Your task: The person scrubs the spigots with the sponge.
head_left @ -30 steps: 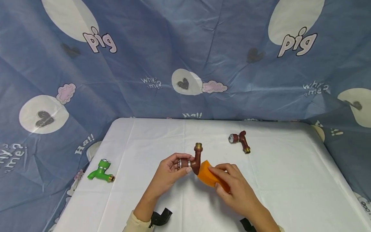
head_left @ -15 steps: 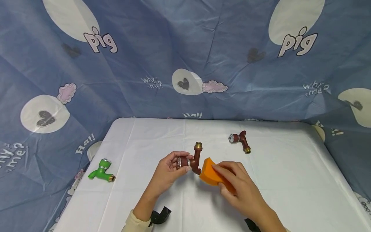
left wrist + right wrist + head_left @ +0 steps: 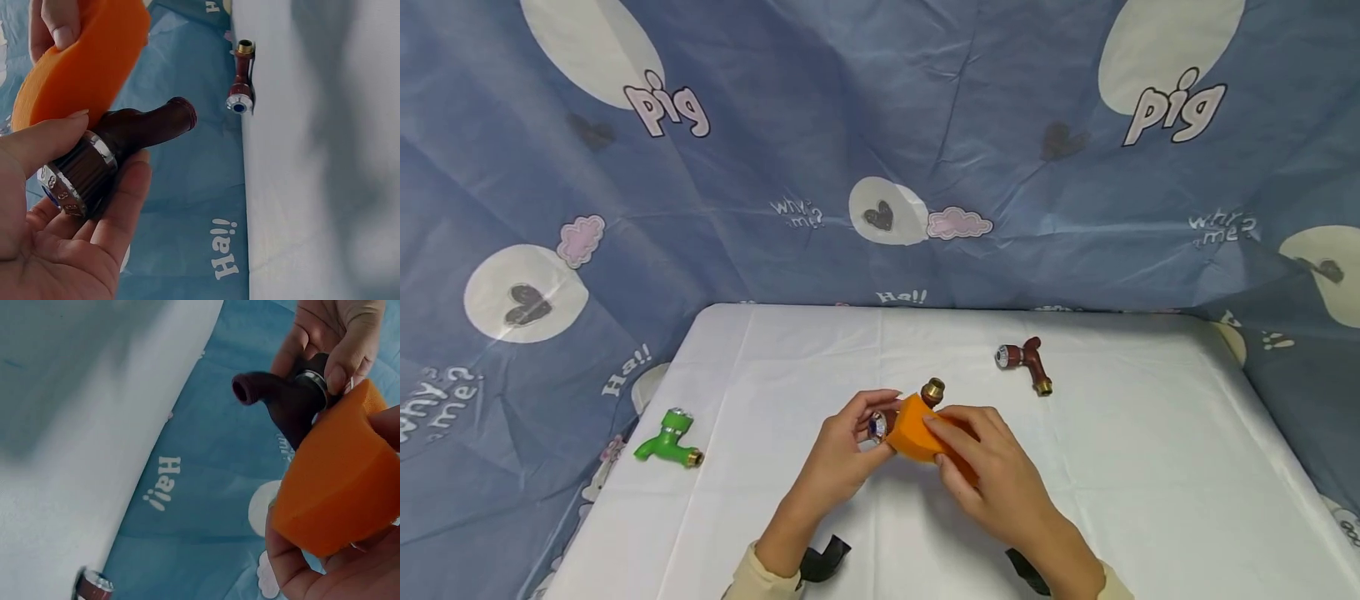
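Above the table, the left hand grips a dark red faucet by its ribbed, silver-ringed knob. Its brass threaded end shows behind an orange sponge. The right hand pinches that sponge between thumb and fingers and holds it against the faucet, covering much of the body in the head view. In the right wrist view the sponge lies beside the faucet body, with the spout sticking out uncovered.
A green faucet lies at the left of the white-covered table. Another dark red faucet lies toward the back right. Blue printed cloth hangs behind the table.
The faucet has turned in the left hand, its knob face now toward the head camera and its brass end tipped right. The sponge has moved left, from beside the spout to over the body.
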Tool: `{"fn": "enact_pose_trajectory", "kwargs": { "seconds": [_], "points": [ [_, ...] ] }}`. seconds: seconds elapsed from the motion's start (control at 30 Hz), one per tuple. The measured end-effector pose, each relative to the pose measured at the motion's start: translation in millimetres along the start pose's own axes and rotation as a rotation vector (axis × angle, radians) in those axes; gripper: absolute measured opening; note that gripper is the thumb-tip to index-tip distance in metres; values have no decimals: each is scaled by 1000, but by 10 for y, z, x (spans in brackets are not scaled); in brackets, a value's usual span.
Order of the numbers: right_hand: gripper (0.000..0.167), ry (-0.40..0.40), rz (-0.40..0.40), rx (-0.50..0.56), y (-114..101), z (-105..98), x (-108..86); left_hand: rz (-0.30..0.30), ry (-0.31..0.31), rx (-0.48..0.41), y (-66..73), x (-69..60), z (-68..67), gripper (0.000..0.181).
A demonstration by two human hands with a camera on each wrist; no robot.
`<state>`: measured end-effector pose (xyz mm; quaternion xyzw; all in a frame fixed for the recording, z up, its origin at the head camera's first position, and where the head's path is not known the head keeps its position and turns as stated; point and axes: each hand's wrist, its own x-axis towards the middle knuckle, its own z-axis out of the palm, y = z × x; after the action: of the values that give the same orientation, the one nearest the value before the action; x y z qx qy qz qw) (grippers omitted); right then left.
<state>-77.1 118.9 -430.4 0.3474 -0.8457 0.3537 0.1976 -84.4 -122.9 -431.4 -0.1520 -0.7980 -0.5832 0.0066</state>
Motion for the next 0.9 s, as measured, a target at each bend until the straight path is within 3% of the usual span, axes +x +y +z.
{"fn": "enact_pose_trajectory", "kwargs": {
  "seconds": [0.1,0.23,0.53,0.8,0.9],
  "points": [
    [43,-4,21,-5,35,-12,-36,12,11,-34,8,2,6,47],
    [42,-17,65,12,51,-36,-81,-25,14,-88,16,6,14,43],
    [41,-4,124,49,83,-60,-175,-42,15,-103,6,5,37,42],
    [46,45,176,25,172,-117,-258,-68,54,-140,-8,-4,-7,41],
    [48,41,172,69,183,-114,-279,-70,53,-139,-17,-4,-11,39]
  ]
}}
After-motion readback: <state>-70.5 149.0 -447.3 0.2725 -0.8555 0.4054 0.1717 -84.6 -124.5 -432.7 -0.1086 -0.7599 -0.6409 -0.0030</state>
